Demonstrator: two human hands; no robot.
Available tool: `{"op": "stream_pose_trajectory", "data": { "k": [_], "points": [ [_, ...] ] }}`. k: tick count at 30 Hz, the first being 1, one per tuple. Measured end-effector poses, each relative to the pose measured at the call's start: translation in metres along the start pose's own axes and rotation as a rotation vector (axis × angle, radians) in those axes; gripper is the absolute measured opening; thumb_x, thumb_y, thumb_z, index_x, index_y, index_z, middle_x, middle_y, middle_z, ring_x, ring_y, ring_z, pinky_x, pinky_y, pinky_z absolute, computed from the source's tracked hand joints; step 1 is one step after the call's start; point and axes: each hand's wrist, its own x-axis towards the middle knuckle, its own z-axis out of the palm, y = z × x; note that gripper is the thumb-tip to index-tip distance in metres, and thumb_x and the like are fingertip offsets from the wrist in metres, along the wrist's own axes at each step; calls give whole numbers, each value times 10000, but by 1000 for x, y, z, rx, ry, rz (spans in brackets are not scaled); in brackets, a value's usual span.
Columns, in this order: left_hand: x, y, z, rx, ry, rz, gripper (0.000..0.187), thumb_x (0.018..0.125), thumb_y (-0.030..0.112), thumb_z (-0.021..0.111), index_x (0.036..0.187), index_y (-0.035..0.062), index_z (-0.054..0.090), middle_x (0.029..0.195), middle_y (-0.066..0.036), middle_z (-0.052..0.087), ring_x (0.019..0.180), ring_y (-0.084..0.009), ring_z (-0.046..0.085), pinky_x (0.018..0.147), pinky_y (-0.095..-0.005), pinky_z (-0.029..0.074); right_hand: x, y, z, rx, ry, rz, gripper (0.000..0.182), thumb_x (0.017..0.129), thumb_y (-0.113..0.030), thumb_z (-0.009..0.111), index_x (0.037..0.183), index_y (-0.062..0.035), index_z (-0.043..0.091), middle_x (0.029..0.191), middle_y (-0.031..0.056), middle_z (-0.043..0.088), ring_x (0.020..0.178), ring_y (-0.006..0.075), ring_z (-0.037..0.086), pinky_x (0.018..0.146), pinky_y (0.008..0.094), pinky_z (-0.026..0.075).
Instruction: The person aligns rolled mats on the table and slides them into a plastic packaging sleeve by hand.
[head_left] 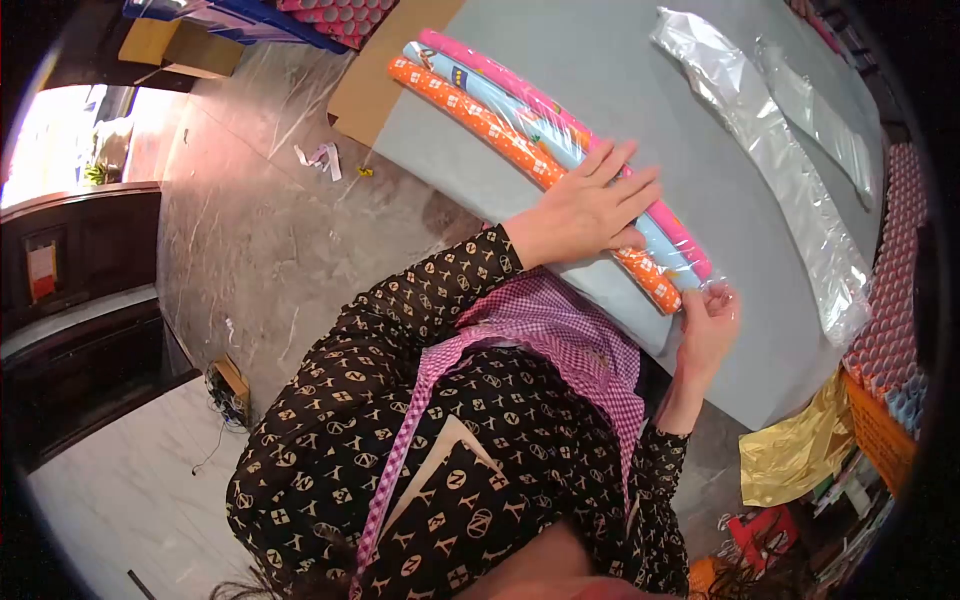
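Three long rolls lie side by side in clear plastic film on the grey table [420, 140]: an orange patterned roll [480, 120], a light blue one [545, 130] and a pink one [510, 80]. My left hand [590, 205] lies across the middle of the rolls with its fingers spread. At their near right end, my right hand [708, 315] has its fingers bent together on the clear film beyond the roll ends.
Flat clear plastic sleeves [770, 150] lie on the table's right side. Stacked rolls [900, 270] and an orange crate [880, 430] stand at the right, near gold film [790, 455]. Cardboard [370, 80] and a blue crate [260, 20] are at the upper left.
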Motion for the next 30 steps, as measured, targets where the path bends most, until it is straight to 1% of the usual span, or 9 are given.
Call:
{"op": "stream_pose_trajectory", "data": {
  "k": [3,10,16,18,21,23,27,29,30],
  "points": [
    [0,1,-1,-8,-6,-20,611,805,435,660,1273,59,550,1393,-89,497,1336,-384,379,1124,-529,281,5,0,0,-19,10,34,251,781,2,672,957,-33,496,714,-7,516,528,57,446,442,206,330],
    [-1,2,-2,-10,-10,-13,590,819,436,648,1265,61,553,1388,-93,499,1329,-387,386,1122,-529,285,14,-2,-6,70,-83,141,260,784,-8,677,964,-32,491,688,0,506,497,63,434,416,215,329],
    [-1,3,0,-7,-12,10,549,823,430,649,1232,72,576,1353,-81,528,1312,-365,417,1120,-521,290,13,-5,-6,105,-109,176,238,808,-16,674,943,-37,479,682,-3,493,490,61,427,410,214,342],
    [-1,2,1,24,-4,34,539,832,436,637,1215,58,606,1296,-93,570,1306,-360,425,1127,-515,276,13,-4,-7,118,-103,181,233,811,-16,673,934,-40,476,682,-4,490,490,61,427,410,215,345],
    [0,2,2,46,1,47,530,826,430,645,1201,58,613,1276,-87,584,1294,-347,441,1124,-512,282,14,-1,-5,93,-84,165,211,774,-17,665,897,-46,495,682,1,503,493,67,444,421,215,343],
    [0,2,4,39,-4,38,523,823,423,649,1204,68,603,1302,-72,565,1300,-333,440,1123,-513,289,16,-2,-6,79,-100,195,215,809,-27,669,894,-51,474,679,-3,494,489,68,431,405,220,342],
    [1,3,6,76,-36,26,523,811,422,661,1201,79,598,1330,-52,553,1310,-311,438,1124,-513,298,17,-3,-6,91,-105,195,205,806,-27,663,885,-54,476,668,-4,490,486,71,429,402,222,337],
    [1,0,7,76,-43,29,528,807,424,665,1202,80,600,1333,-52,556,1311,-313,438,1122,-513,302,11,-5,-7,167,-126,202,215,797,-32,673,908,-42,489,690,10,519,496,75,444,423,224,342],
    [1,0,8,85,-51,27,534,802,426,670,1204,80,602,1336,-51,559,1312,-314,439,1120,-512,305,7,-6,-7,154,-93,214,215,797,-32,673,908,-42,489,690,10,519,496,75,444,423,224,342]
  ]
}}
